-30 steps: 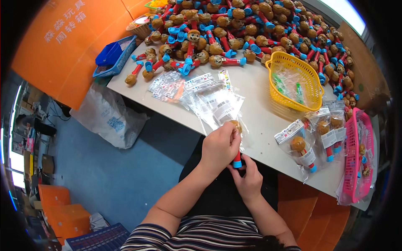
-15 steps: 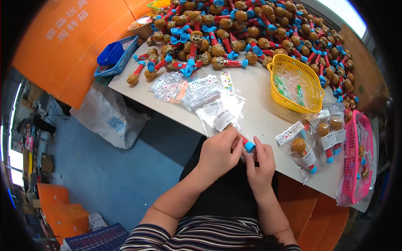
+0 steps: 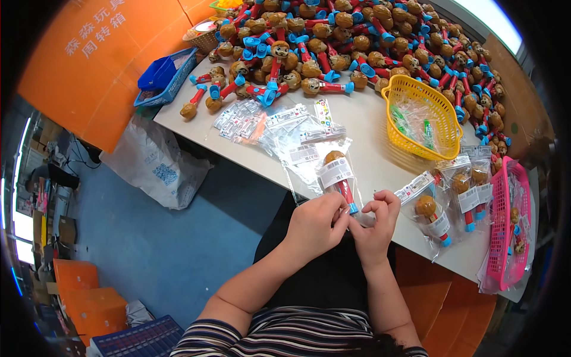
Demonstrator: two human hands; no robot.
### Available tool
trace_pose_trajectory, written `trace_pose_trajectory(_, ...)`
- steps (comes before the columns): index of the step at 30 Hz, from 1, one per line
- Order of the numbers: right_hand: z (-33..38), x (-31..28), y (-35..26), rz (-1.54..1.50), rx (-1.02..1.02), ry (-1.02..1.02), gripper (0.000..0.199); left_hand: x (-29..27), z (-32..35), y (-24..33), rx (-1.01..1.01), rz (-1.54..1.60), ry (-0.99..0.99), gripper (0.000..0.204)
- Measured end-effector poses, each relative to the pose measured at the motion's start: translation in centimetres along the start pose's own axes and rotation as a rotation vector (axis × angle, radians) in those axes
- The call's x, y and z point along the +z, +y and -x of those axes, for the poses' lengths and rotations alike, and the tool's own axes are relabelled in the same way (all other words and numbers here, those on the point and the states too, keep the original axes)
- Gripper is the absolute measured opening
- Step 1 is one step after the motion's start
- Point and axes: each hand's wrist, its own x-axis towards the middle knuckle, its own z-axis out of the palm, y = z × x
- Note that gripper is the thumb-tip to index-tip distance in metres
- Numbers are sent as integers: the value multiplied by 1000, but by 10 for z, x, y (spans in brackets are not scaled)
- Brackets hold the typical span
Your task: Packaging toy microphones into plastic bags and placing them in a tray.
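Observation:
A toy figure (image 3: 347, 192) with a brown head, red handle and blue end lies inside a clear plastic bag (image 3: 350, 156) at the table's near edge, head pointing away from me. My left hand (image 3: 316, 225) pinches the bag's near end beside the blue end. Close by, my right hand (image 3: 373, 233) has its thumb and fingertips at the same end of the bag, the other fingers curled. The plastic between the fingertips is barely visible. Flat clear bags with white labels (image 3: 288, 119) are stacked beyond my left hand.
A large heap of similar toys (image 3: 321, 53) covers the far table. To the right stand a yellow basket (image 3: 419, 150), several bagged toys (image 3: 437, 217) and a pink basket (image 3: 498, 238). A blue basket (image 3: 172, 83) sits far left, above a white plastic bag (image 3: 160, 169).
The toy has gone deeper into the bag, so its head now shows beyond my hands. Both hands have shifted down to the bag's near end, and my right hand has left the blue end.

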Motion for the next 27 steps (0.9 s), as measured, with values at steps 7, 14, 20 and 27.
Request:
trace_pose_trajectory(7,-18,0,-5,1,70,-143,46,0,4,2,37,-87,-18,11)
trace_pose_trajectory(14,-21,9,0,63,89,-206,45,1,3,2,128,-165,10,12)
trace_pose_trajectory(20,-18,-14,-4,-30,198,-360,44,-18,5,-3,103,-61,-41,37)
trace_pose_trajectory(27,-34,-61,10,71,-23,-526,42,-43,26,-38,341,-183,-82,55)
